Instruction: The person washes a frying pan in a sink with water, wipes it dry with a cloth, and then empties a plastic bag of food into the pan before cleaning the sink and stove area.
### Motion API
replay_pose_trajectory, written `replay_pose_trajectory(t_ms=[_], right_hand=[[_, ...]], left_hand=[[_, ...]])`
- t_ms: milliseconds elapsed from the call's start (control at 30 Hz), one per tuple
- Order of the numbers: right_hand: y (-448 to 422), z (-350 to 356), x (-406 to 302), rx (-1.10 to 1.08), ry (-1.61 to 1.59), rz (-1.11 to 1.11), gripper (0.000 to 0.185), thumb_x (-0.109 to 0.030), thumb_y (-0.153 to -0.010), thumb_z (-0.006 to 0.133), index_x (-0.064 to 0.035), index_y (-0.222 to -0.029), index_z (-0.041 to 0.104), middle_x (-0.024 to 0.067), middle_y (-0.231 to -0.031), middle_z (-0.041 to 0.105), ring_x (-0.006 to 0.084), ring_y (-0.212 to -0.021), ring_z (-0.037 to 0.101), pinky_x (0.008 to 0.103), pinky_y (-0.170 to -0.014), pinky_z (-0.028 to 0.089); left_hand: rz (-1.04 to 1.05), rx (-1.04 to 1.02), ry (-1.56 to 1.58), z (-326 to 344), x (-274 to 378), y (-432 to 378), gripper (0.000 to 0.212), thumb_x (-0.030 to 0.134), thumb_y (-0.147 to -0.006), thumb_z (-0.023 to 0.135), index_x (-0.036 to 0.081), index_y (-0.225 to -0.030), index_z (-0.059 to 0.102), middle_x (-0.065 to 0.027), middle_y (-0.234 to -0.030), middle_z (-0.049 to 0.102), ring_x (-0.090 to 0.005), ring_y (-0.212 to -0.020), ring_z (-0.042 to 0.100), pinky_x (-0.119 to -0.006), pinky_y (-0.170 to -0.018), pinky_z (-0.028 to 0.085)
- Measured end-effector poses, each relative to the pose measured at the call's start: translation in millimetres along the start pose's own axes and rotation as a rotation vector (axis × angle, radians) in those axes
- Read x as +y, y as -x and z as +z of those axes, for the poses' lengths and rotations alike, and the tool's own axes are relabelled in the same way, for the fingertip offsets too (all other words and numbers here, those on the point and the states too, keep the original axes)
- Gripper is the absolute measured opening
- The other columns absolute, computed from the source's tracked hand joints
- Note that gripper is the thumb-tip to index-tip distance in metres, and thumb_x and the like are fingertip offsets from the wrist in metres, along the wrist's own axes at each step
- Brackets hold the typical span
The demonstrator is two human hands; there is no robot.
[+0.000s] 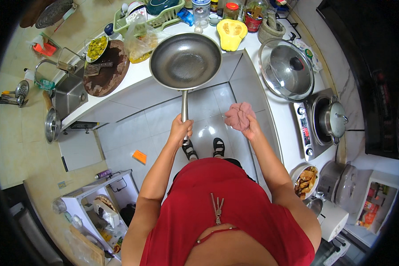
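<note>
My left hand (181,130) is closed around the metal handle of a frying pan (186,61), which is held level with its empty inside facing up, in front of the counter. In my right hand (251,129) is a crumpled pink cloth (239,115), held to the right of the pan handle and apart from it. Beyond the pan, a halved yellow squash (232,33) lies on the counter. A glass lid (286,69) covers a large round vessel at the right. Beside it a lidded steel pot (334,121) sits on an induction cooker (304,129) with a lit display.
At the left are a sink (69,93), a round wooden chopping board (116,76) with a cleaver (94,68) on it, and a bowl of green pieces (97,48). A green basket (166,21) stands at the back. A bowl of browned food (306,182) sits at the right.
</note>
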State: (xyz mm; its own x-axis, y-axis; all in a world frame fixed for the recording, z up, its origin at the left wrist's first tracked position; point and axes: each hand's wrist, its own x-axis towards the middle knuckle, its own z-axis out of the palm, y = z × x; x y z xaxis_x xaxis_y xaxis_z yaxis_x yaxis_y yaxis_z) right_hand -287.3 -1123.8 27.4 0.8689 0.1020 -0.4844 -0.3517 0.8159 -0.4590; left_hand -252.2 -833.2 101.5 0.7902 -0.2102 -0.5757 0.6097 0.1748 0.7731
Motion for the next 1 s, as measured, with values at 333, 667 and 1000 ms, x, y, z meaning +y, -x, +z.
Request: replay_pose_trajectory(t_ms=[333,667,1000], right_hand=[[6,0,14,0.105,-0.039,-0.019,0.035,-0.01,-0.087,0.047,0.0019,-0.119,0.04,0.0146,-0.114,0.052,0.0247,-0.102,0.055,0.0369,-0.086,0.049],[9,5,12,0.169,0.017,0.016,0.042,-0.016,-0.088,0.039,0.0005,-0.127,0.032,0.0158,-0.12,0.048,0.0261,-0.11,0.051,0.0394,-0.092,0.044],[1,47,9,0.173,0.167,0.141,0.041,-0.014,-0.088,0.041,-0.0005,-0.126,0.036,0.0137,-0.121,0.048,0.0231,-0.109,0.051,0.0356,-0.093,0.043]], left_hand=[[0.045,-0.029,0.059,5,8,-52,0.018,-0.001,-0.076,0.052,0.009,-0.078,0.036,-0.0011,-0.055,0.041,-0.0097,-0.039,0.037,-0.024,-0.035,0.032],[0.098,-0.03,0.07,1,8,-105,0.02,0.002,-0.077,0.054,0.009,-0.08,0.035,-0.0011,-0.054,0.042,-0.0102,-0.039,0.039,-0.025,-0.035,0.034],[0.104,-0.13,0.041,10,16,-108,0.026,0.03,-0.087,0.055,0.009,-0.092,0.041,-0.0044,-0.073,0.053,-0.0143,-0.059,0.055,-0.027,-0.052,0.047]])
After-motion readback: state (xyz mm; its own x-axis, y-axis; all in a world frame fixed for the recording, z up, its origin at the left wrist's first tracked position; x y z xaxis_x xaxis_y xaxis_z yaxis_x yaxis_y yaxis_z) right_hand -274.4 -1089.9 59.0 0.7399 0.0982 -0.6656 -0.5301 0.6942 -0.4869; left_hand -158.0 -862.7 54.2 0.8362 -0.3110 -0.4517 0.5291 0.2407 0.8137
